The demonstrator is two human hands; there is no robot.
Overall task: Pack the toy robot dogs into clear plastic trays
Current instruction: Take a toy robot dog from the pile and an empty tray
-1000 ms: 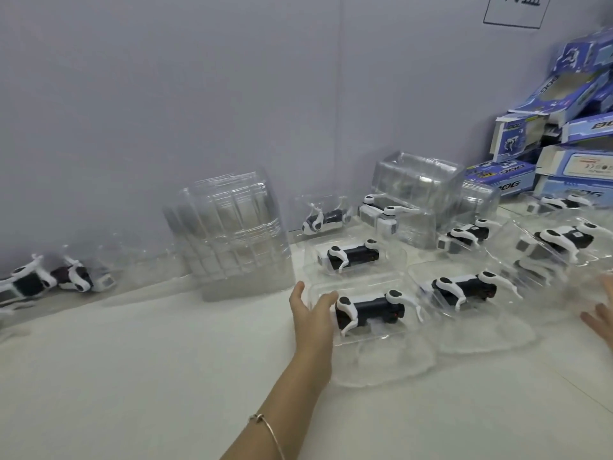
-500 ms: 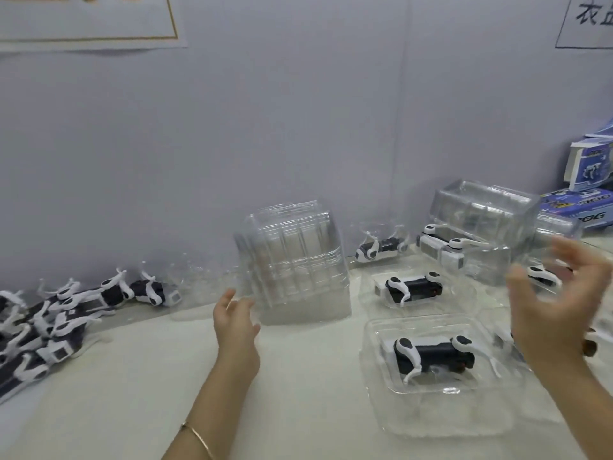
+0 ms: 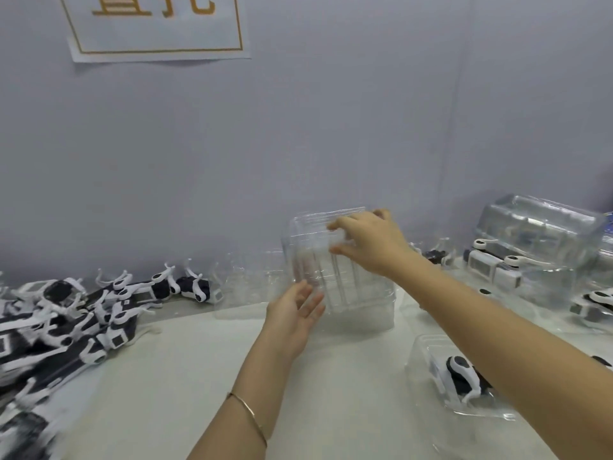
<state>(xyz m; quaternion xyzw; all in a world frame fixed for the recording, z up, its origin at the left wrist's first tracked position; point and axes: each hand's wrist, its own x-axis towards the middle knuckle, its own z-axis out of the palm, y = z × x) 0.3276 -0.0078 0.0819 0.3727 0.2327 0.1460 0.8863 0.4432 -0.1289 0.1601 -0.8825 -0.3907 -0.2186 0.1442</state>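
Note:
A tall stack of clear plastic trays (image 3: 348, 293) stands on the white table against the wall. My right hand (image 3: 368, 242) reaches over it and pinches the top tray's edge between thumb and fingers. With straight fingers, my left hand (image 3: 295, 313) touches the stack's lower left side. To the left lies a heap of loose black-and-white toy robot dogs (image 3: 66, 327). One packed robot dog (image 3: 461, 373) lies in a clear tray (image 3: 421, 360) at the lower right, partly hidden by my right forearm.
A second stack of clear trays (image 3: 537, 227) sits at the right with white-legged dogs (image 3: 494, 270) beside it. More filled trays line the right edge. A grey wall with a paper sign (image 3: 156, 24) closes the back. Bare table (image 3: 199, 376) lies in front.
My view has swung left. My right hand moved from the right across to the top of the tray stack and took hold of it. My left hand rose to the stack's side.

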